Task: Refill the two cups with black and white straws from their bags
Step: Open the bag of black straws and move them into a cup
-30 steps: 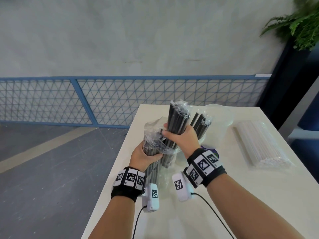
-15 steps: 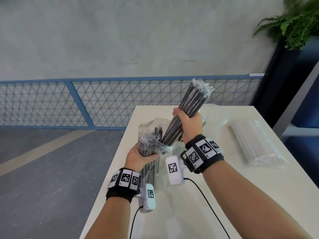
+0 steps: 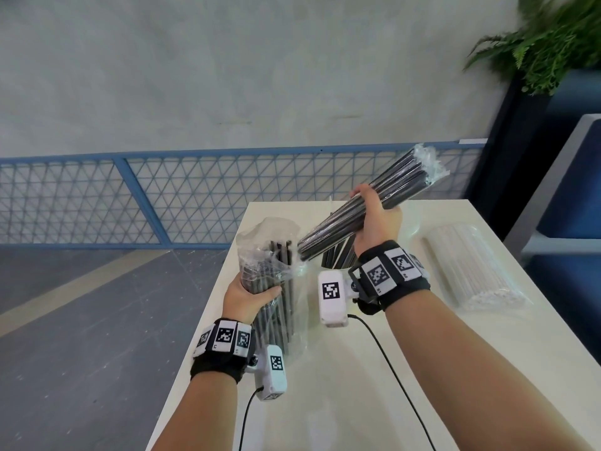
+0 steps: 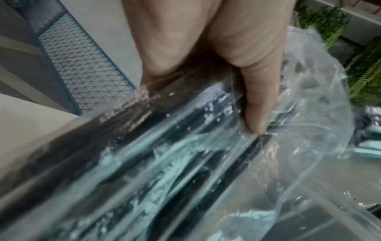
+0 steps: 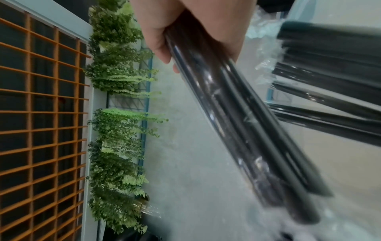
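My right hand grips a bundle of black wrapped straws, lifted clear of the bag and tilted up to the right; the same bundle fills the right wrist view. My left hand holds the clear bag of black straws upright at the table's left edge, thumb pressed on the plastic. A cup with a few black straws in it stands just behind my right wrist. A clear cup sits behind my right hand, mostly hidden. The bag of white straws lies flat at the right.
The white table is narrow, with its left edge close to my left hand. Cables run from both wrist cameras across the near table. A blue mesh fence and a grey wall stand behind; a plant is at the upper right.
My right hand has pulled the bundle of black straws out of the bag, upward and to the right. My left hand has kept hold of the bag and lowered it a little.
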